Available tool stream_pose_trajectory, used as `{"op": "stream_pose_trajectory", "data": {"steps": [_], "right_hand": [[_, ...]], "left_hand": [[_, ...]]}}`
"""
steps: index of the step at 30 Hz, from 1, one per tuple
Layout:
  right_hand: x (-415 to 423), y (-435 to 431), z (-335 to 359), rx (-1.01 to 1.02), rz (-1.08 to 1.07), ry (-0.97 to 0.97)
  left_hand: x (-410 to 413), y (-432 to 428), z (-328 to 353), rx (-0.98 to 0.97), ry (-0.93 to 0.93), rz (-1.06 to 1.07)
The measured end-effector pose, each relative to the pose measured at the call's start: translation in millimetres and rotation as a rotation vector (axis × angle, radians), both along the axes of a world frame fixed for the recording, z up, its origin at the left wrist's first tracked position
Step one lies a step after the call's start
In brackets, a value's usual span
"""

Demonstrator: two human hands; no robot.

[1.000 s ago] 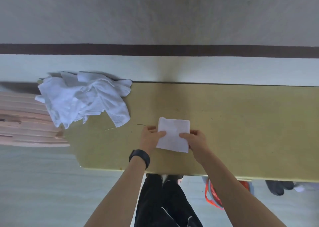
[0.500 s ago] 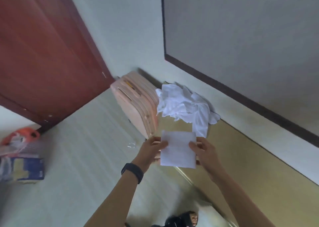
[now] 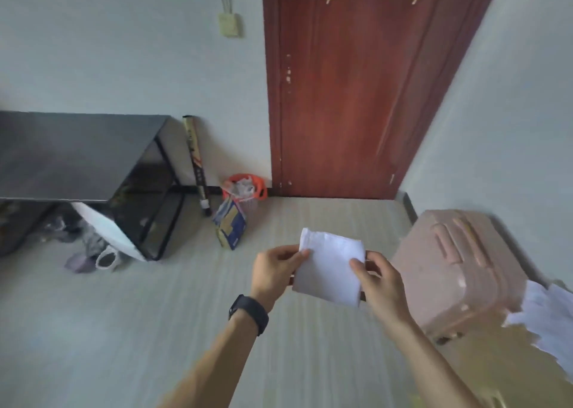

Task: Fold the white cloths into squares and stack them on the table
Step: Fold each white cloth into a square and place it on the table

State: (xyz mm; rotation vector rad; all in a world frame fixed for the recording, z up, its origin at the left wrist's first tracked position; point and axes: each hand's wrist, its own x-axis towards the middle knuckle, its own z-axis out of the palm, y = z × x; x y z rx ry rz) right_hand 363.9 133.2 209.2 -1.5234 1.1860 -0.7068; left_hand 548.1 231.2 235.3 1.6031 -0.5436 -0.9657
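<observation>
Folded cloth [image 3: 330, 268] held in air betw. both hands: L hand [image 3: 273, 272] pinches left edge, R hand [image 3: 379, 280] pinches right edge.

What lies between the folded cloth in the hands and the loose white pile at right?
In the head view: the right hand pinching the folded cloth, then the pink suitcase.

A pale, wood-grain plank floor [image 3: 124, 330] carries most of the room. On it stand a ribbed pink hard-shell suitcase [image 3: 459, 268], a black-topped metal-frame table [image 3: 71, 153], an orange-rimmed waste basket [image 3: 245, 187] and a blue and yellow packet [image 3: 231, 226] just in front of the basket. Blurred footwear [image 3: 93, 257] lies near the black table's foot. Beside the suitcase, a yellow-olive tabletop corner [image 3: 496, 373] bears a crumpled heap of white cloths [image 3: 545, 317] at its far edge.
</observation>
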Motion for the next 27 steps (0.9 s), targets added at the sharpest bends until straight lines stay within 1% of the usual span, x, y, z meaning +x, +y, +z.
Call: {"op": "stream_pose_trajectory", "data": {"steps": [5,7,11,15,19,24,27], "right_hand": [[184.1,39.9,-7.7,0.042,0.266,-0.010],[279.1,57.6,-14.9,0.083,0.408,0.005],[342.4,65.1,-11.2,0.095,0.504,-0.028],[459.9,67.4,-19.1,0.113,0.656,-0.012],[568.9,61.6,-27.2,0.136,0.758,-0.007],[682.6,58.5,-34.4,0.178,0.844,0.044],[743.1,57.5,-46.2,0.214,0.864,0.067]], "left_hand": [[157.1,81.7,-5.1,0.045,-0.014,0.264],[233.3,116.5,-15.0,0.050,0.012,0.426],[278.2,134.3,-13.4,0.075,0.035,0.511],[371.2,150.1,-21.3,0.090,0.075,0.663],[459.7,155.2,-23.5,0.102,0.129,0.757],[562.1,154.6,-25.0,0.138,0.177,0.820],[621.9,154.5,-37.1,0.156,0.212,0.815]]}}
